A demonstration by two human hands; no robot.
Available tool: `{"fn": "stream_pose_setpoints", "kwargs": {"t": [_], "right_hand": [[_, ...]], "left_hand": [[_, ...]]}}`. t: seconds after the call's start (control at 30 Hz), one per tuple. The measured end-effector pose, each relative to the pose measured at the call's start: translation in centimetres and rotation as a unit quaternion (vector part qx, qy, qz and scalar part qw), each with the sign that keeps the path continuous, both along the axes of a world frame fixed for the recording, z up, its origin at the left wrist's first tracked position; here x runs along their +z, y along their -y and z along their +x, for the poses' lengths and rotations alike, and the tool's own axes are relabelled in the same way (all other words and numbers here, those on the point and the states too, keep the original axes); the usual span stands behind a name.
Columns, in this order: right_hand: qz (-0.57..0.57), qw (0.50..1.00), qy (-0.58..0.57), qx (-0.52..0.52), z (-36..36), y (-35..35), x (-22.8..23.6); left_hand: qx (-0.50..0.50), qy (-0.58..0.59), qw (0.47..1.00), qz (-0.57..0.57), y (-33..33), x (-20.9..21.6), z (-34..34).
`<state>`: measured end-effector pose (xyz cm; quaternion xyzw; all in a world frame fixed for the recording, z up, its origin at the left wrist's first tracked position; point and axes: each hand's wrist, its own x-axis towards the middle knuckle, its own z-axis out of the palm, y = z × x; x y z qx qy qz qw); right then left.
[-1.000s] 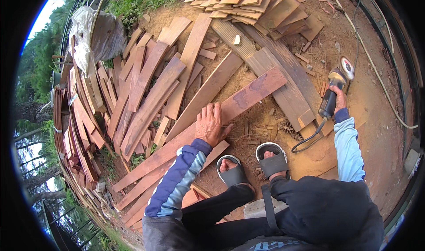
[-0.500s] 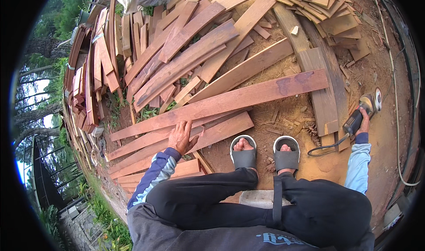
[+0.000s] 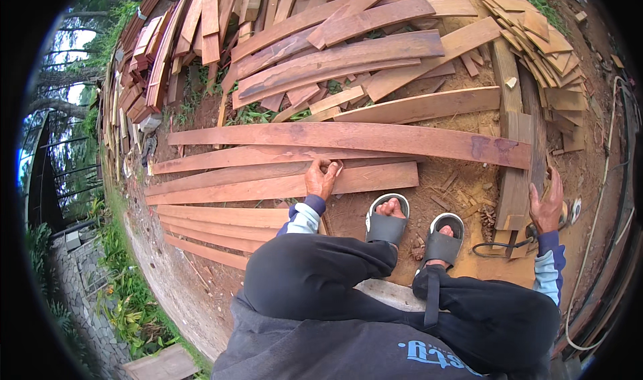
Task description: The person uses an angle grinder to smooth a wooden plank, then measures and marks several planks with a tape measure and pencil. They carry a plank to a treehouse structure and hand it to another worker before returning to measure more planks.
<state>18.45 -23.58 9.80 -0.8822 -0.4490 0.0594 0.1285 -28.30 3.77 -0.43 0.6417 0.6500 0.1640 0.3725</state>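
My left hand (image 3: 322,179) hovers by the lower boards with its fingers curled to the thumb. A tiny pale bit shows at the fingertips, too small to name. Just beyond it lies a long reddish board (image 3: 402,137), its right end resting on a thick timber (image 3: 517,169). Under and near the hand are several more planks, one of them a wide plank (image 3: 382,178). At the right, my right hand (image 3: 548,204) is open with fingers apart and pointing up. An angle grinder (image 3: 568,214) lies on the ground right behind that hand, partly hidden by it.
A loose heap of boards (image 3: 375,52) spreads across the far side. Short offcuts (image 3: 536,32) are stacked at the far right. The grinder's black cord (image 3: 492,251) loops near my sandals (image 3: 388,219). A pale hose (image 3: 606,159) runs along the right.
My right hand has let go of the angle grinder, which now lies on the ground. My left hand has lifted off the boards and curled its fingers. The view has shifted.
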Motion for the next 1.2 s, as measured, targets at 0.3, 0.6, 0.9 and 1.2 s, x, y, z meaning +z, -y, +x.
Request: {"fn": "stream_pose_setpoints", "kwargs": {"t": [0.3, 0.6, 0.9, 1.2], "right_hand": [[-0.142, 0.941, 0.107, 0.288, -2.7, -10.1, -8.8], [0.001, 0.936, -0.023, 0.352, -5.8, -10.6, 0.0], [-0.024, 0.903, -0.026, 0.428, -9.0, -15.9, 3.6], [-0.006, 0.883, -0.031, 0.469, -21.4, -23.6, 0.8]], "left_hand": [[0.209, 0.318, 0.889, -0.253, -1.9, 0.9, 2.5], [0.422, 0.591, 0.663, -0.181, -4.9, 1.7, 0.1], [0.461, 0.587, 0.665, -0.022, -6.3, 3.4, -4.4], [0.51, 0.571, 0.642, 0.032, -11.7, -0.4, -19.0]]}}
